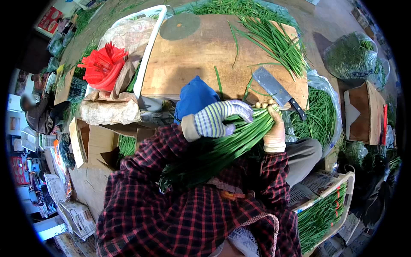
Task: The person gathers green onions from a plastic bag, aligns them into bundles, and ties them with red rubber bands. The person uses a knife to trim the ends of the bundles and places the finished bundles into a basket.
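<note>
My left hand (pixel 218 119), in a striped knit glove, curls over a thick bundle of garlic chives (pixel 234 144), with green leaves between thumb and fingers. Gripping the same bundle near its pale stem ends is my right hand (pixel 275 130), in a light glove. The leaves trail down to the left across my lap. Just beyond the right hand, a cleaver (pixel 273 86) lies on a wooden board (pixel 189 61), its black handle over the board's edge. Loose chives (pixel 276 45) are spread at the board's far right, with a few stray leaves near the cleaver.
Red strips in a red container (pixel 104 69) stand on sacking at the left, beside a white basket rim (pixel 149 48). Blue cloth (pixel 196 98) rises before the board. A bag of greens (pixel 318 112) and a crate of tied bundles (pixel 321 212) are at right. Another person (pixel 40 114) sits far left.
</note>
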Motion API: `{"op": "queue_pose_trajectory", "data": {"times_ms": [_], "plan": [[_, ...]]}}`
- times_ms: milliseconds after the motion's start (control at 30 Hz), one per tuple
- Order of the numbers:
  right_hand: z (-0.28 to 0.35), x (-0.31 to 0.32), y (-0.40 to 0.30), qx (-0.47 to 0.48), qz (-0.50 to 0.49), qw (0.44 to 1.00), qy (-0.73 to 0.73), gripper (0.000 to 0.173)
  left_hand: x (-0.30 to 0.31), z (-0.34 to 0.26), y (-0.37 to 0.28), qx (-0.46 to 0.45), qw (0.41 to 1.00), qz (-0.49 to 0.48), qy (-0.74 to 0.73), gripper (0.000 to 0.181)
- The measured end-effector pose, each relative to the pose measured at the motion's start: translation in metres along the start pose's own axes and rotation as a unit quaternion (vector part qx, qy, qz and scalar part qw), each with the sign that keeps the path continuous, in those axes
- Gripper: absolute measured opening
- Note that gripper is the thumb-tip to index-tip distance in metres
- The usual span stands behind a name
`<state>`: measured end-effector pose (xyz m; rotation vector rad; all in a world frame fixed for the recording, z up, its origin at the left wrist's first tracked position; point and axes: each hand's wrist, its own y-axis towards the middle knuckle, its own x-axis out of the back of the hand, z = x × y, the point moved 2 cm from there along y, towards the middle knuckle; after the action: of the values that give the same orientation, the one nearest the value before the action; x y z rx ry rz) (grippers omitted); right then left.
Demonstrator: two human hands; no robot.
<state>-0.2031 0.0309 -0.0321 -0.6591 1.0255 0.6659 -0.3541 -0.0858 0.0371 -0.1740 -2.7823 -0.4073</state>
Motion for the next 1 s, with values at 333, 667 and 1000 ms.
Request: {"op": "queue_pose_trajectory", "data": {"times_ms": [333, 667, 1000], "plan": [[0.068, -0.080, -0.023, 0.080, 0.088, 0.984, -0.131, 0.027, 0.011, -0.008, -0.030, 0.012, 0.984, -0.064, 0.167, 0.037], [0.165, -0.187, -0.111, 0.316, 0.002, 0.694, -0.647, 0.030, 0.045, -0.022, -0.070, 0.100, 0.960, -0.243, 0.096, 0.029], [0.102, -0.161, -0.100, 0.255, 0.027, 0.814, -0.522, 0.021, 0.171, 0.040, -0.160, 0.074, 0.626, -0.646, -0.431, 0.014]]}}
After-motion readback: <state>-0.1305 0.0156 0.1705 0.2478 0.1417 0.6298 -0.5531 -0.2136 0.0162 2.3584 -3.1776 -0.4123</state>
